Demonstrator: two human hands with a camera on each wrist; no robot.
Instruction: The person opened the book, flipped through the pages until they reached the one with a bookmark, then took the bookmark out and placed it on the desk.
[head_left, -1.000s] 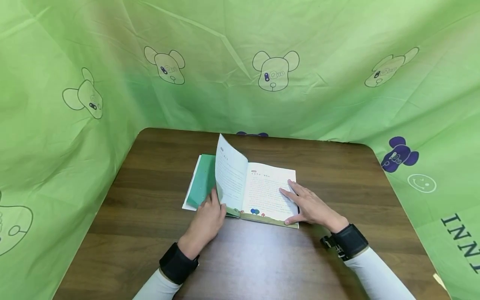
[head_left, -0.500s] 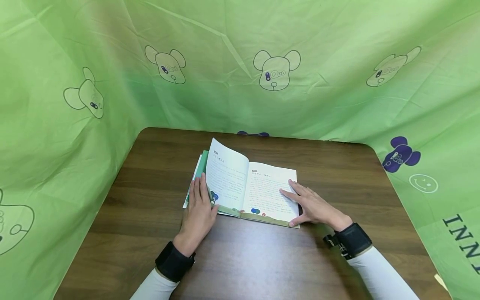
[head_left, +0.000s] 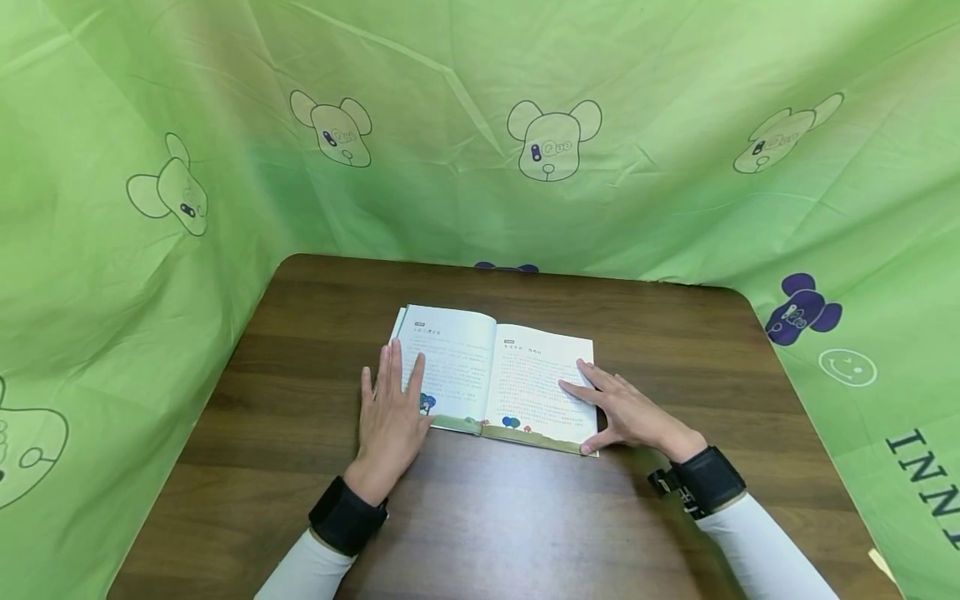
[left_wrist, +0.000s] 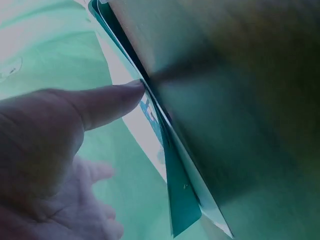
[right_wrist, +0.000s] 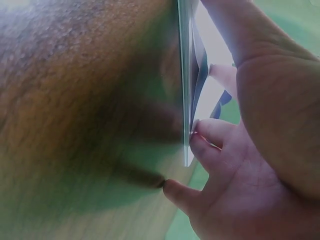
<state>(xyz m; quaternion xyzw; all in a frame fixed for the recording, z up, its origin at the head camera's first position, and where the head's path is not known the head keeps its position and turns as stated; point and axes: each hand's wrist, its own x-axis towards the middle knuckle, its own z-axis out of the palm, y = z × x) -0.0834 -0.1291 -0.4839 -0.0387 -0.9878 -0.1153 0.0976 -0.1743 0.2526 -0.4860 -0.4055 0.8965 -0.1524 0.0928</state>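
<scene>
An open book (head_left: 517, 375) lies on the wooden table, with printed text and a strip of green ground and trees along the bottom of both pages. My left hand (head_left: 392, 421) rests with spread, straight fingers on the outer part of the left page. In the left wrist view its thumb (left_wrist: 115, 100) touches the book's lower edge, where a green sheet (left_wrist: 182, 195) fans out from the cover. On the right page's outer edge lies my right hand (head_left: 626, 412), fingers spread. The right wrist view shows its fingertips at the book's edge (right_wrist: 186, 100), one finger reaching the tabletop.
The brown wood-grain table (head_left: 525, 525) extends around the book on every side. Behind and beside it hangs a green curtain (head_left: 450, 208) printed with bear faces. A small pale piece (head_left: 881, 562) shows at the table's right edge.
The raised left page has come down flat to the left, covering the green sheet. My left hand moved from beneath the page onto its outer part. The right hand stayed almost still.
</scene>
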